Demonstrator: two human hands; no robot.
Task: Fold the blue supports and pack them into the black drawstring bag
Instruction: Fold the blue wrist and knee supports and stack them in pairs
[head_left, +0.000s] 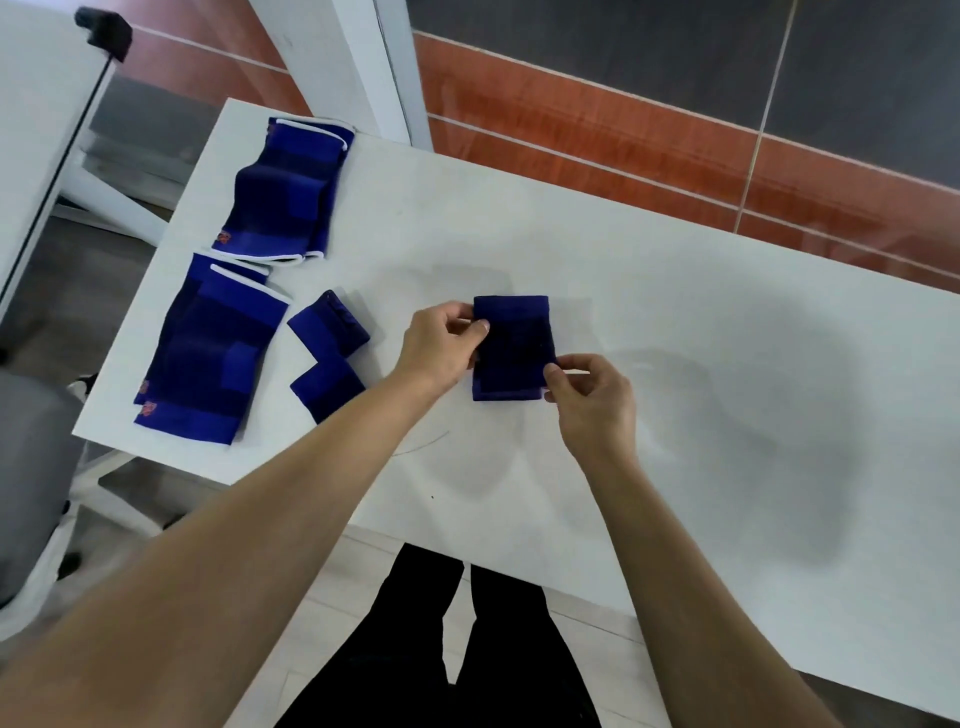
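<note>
A small dark blue support is held just above the white table, near its middle. My left hand pinches its upper left edge and my right hand pinches its lower right corner. Two long blue supports with white trim lie at the table's left end, one at the back and one in front. Two small blue supports lie between them and my left arm. No black drawstring bag is in view.
The table's left edge and near edge are close to the supports. A grey chair seat stands at the left. A white frame rises behind the table. My legs show below the near edge.
</note>
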